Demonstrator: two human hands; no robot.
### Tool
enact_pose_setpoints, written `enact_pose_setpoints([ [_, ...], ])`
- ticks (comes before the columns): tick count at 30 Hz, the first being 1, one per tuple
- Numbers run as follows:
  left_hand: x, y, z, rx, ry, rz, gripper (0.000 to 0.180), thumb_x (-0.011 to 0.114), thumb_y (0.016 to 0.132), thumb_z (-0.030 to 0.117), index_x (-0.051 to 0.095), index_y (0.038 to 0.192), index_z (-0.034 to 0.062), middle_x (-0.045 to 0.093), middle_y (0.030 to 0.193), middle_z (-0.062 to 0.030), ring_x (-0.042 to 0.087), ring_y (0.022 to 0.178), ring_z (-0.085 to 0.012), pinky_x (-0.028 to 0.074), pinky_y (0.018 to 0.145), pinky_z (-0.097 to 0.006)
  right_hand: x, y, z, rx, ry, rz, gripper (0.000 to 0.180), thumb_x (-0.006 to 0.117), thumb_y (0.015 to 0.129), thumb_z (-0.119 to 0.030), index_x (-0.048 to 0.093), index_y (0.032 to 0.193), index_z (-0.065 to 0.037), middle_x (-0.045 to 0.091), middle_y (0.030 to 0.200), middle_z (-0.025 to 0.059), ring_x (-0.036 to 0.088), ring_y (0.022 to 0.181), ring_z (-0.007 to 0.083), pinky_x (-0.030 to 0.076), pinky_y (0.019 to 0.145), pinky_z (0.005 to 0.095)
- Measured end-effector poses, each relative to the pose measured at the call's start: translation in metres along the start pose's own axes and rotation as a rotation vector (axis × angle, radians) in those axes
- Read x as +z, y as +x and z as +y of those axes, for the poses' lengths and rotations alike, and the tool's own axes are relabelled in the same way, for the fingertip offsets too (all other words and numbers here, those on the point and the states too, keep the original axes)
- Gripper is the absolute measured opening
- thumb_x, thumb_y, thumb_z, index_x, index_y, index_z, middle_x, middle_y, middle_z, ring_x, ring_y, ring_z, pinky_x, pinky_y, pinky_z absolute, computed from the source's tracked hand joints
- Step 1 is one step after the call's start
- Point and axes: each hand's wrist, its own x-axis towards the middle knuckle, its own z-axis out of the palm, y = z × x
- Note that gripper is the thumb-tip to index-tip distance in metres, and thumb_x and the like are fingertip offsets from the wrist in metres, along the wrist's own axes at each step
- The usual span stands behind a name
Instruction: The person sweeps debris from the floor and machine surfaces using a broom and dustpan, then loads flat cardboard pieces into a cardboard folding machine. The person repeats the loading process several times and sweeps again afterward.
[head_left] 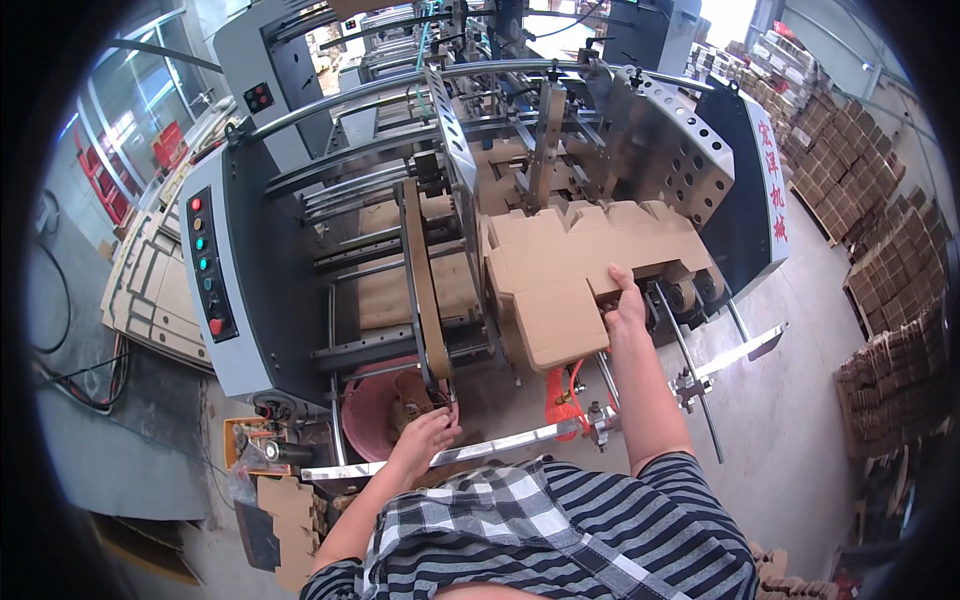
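Cardboard (560, 310) lay across machine (265, 270) front; R hand (626, 306) gripped its near edge — thumb on top. L hand (427, 438) sat nr belt (424, 290) bottom, grip unclear. Work prob. midway — piece not yet released, brown stacks (840, 160) waited far R.

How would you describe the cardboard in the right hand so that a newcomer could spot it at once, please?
Find the big grey machine filling the middle of the view. At its near end, right of centre, the right hand holds the brown cardboard by its edge. Unlike the stacks on the floor at right, it has the thumb on top.
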Motion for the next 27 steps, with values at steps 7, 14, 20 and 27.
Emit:
enact_pose_setpoints([
  [7,-0.007,-0.003,-0.008,0.032,-0.048,0.009,0.045,0.051,0.09,0.016,0.037,0.127,-0.0049,0.05,0.123,-0.0168,0.054,0.106,-0.0263,0.044,0.09,-0.037,0.022,0.04,-0.003,-0.015,-0.052,-0.191,0.049,0.069,0.07,-0.014,0.048,0.114,-0.007,0.053,0.105,0.0128,0.054,0.097,0.031,0.046,0.087,0.0495],
  [14,-0.016,-0.005,-0.014,0.043,0.006,0.053,0.041,0.051,0.09,0.017,0.042,0.124,-0.0042,0.052,0.12,-0.0176,0.056,0.102,-0.0259,0.045,0.09,-0.038,0.03,0.024,-0.01,0.049,0.041,-0.262,0.043,0.066,0.073,-0.009,0.05,0.112,-0.003,0.054,0.107,0.0135,0.055,0.101,0.0318,0.048,0.087,0.0488],
  [20,-0.007,0.002,-0.001,0.044,0.1,-0.009,0.046,0.055,0.089,0.021,0.043,0.127,-0.0007,0.054,0.121,-0.01,0.055,0.105,-0.0186,0.041,0.089,-0.031,0.05,0.017,-0.014,-0.029,-0.037,-0.115,0.044,0.07,0.07,-0.018,0.052,0.108,-0.007,0.056,0.099,0.0114,0.057,0.091,0.0277,0.049,0.083,0.0439],
  [27,0.013,0.004,0.01,0.048,0.154,-0.077,0.046,0.056,0.087,0.015,0.043,0.128,0.0024,0.051,0.124,-0.0097,0.054,0.106,-0.0185,0.039,0.093,-0.03,0.047,0.003,-0.008,-0.071,0.007,-0.004,0.044,0.074,0.067,-0.012,0.054,0.105,-0.001,0.056,0.099,0.0119,0.057,0.09,0.0282,0.051,0.077,0.0456],
])
